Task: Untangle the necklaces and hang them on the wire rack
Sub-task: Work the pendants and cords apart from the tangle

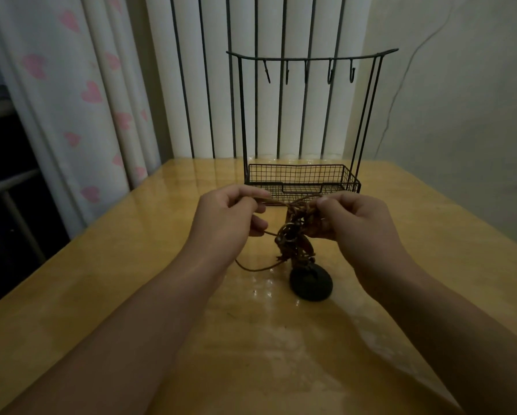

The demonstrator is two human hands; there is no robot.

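Still early | my left hand [230,217] pinches a cord, right hand [351,218] grips the necklace tangle [294,235] | wire rack [303,121] at 12 o'clock, hooks bare | all hanging left.

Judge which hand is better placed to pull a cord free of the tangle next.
Probably the left hand: it pinches a single cord leading out of the tangle, while the right hand grips the knotted mass itself, anchoring it.
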